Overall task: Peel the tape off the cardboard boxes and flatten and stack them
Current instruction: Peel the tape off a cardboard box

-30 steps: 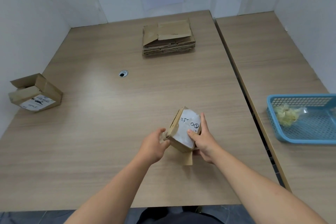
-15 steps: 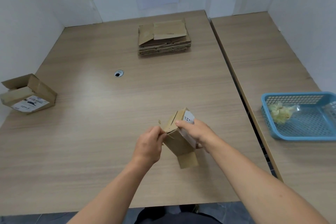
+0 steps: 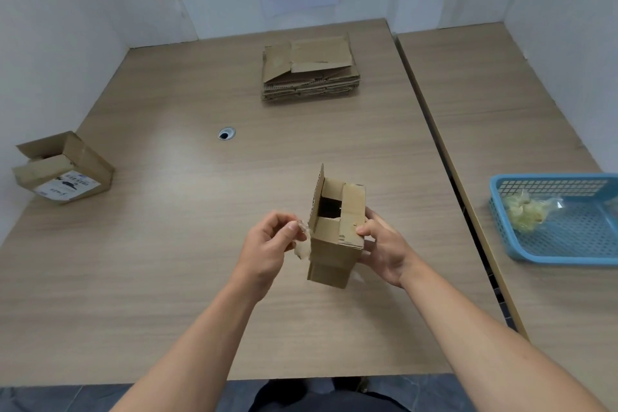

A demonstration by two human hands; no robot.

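left hand (image 3: 267,246) pinches tape (image 3: 302,237) | right hand (image 3: 381,244) grips box (image 3: 336,234)

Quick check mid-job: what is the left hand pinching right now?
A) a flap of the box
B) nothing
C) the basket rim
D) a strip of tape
D: the left hand pinches a crumpled clear strip of tape at the left edge of the box, which the right hand grips from the other side.
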